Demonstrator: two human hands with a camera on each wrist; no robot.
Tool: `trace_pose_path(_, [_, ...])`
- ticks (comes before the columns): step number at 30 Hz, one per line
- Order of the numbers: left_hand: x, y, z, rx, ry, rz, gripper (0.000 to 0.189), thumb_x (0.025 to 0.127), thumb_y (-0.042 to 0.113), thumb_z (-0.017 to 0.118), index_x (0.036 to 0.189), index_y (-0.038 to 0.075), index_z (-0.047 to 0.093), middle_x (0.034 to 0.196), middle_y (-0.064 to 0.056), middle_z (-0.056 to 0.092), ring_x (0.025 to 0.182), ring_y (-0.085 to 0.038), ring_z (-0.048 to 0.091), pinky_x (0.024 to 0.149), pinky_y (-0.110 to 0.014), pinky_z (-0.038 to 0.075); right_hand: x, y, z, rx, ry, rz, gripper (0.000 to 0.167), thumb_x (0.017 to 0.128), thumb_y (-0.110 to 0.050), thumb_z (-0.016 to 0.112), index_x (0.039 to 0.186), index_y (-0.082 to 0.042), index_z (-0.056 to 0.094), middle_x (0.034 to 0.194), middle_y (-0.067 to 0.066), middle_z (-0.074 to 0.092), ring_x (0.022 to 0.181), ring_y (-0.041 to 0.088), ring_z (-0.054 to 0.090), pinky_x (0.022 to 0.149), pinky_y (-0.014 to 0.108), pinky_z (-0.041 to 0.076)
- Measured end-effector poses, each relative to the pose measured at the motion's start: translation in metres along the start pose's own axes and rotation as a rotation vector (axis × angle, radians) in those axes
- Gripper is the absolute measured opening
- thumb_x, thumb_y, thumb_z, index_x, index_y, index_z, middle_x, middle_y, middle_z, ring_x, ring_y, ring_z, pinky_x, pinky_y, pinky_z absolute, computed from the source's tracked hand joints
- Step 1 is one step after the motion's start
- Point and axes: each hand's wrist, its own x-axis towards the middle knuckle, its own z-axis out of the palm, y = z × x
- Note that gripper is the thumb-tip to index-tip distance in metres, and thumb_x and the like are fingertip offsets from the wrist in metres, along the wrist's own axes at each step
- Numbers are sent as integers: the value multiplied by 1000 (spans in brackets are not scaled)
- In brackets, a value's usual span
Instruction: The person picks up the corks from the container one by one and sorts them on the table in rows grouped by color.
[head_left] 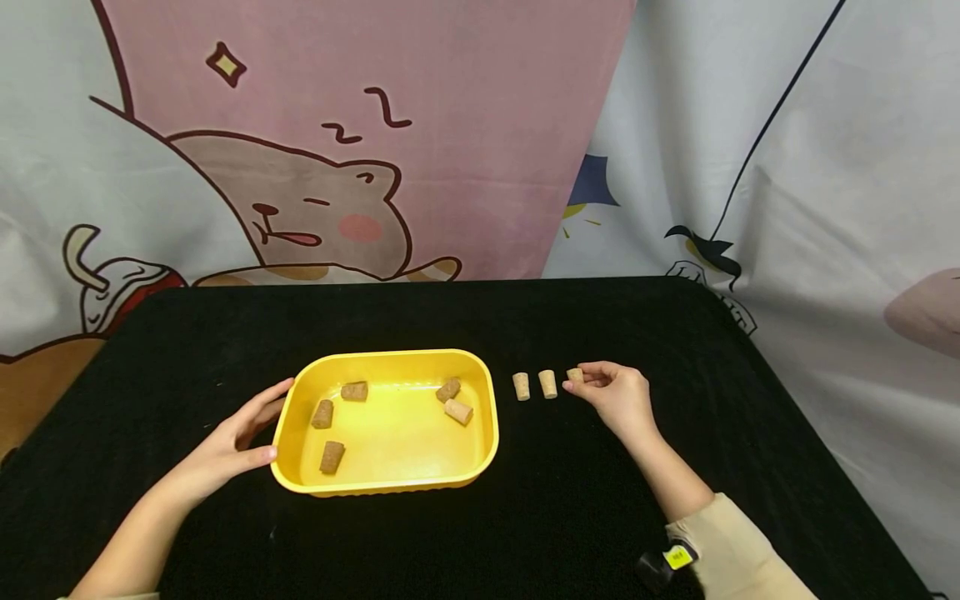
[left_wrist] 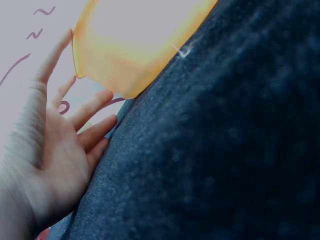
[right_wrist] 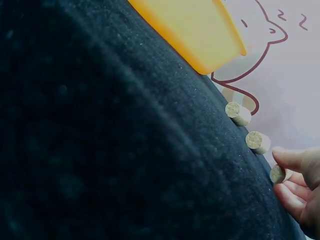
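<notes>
Cork (head_left: 575, 375), likely light and firm, best pinched round its sides: the left hand's (head_left: 221, 454) extended fingers touch the yellow tray (head_left: 393, 446) at nine o'clock (five corks (head_left: 331, 457) inside); past three o'clock, beyond two loose corks (head_left: 548, 384), the right hand's (head_left: 618, 398) fingers pinch it.

Three pale corks (head_left: 548, 384) in a row beside a yellow tray (head_left: 390, 442)

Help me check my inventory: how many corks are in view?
8: three corks in the yellow tray's left half, two in its right, two on black cloth beside it, one in the right hand. None appears hidden.
</notes>
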Motion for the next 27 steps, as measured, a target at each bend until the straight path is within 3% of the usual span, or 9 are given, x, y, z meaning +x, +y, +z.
trace_pose_path(14, [0, 1, 0, 3, -2, 14, 71, 92, 6, 53, 153, 14, 19, 145, -30, 34, 120, 6, 39, 89, -77, 28, 0, 3, 4, -79, 59, -59, 28, 76, -20, 81, 94, -1, 71, 81, 8, 68, 69, 18, 62, 57, 21, 50])
trace_pose_path(21, [0, -2, 0, 1, -5, 27, 70, 93, 4, 52, 153, 15, 19, 145, -31, 33, 120, 6, 39, 88, -77, 29, -1, -3, -3, -129, 57, -66, 39, 79, -24, 79, 105, 2, 69, 87, 10, 67, 73, 20, 60, 62, 28, 50])
trace_pose_path(27, [0, -2, 0, -2, -5, 21, 70, 93, 5, 53, 153, 15, 19, 145, -30, 34, 120, 5, 40, 88, -76, 30, -4, -30, -13, -83, 103, -211, 35, 79, -18, 80, 108, -2, 69, 89, 7, 67, 71, 15, 60, 59, 23, 51])
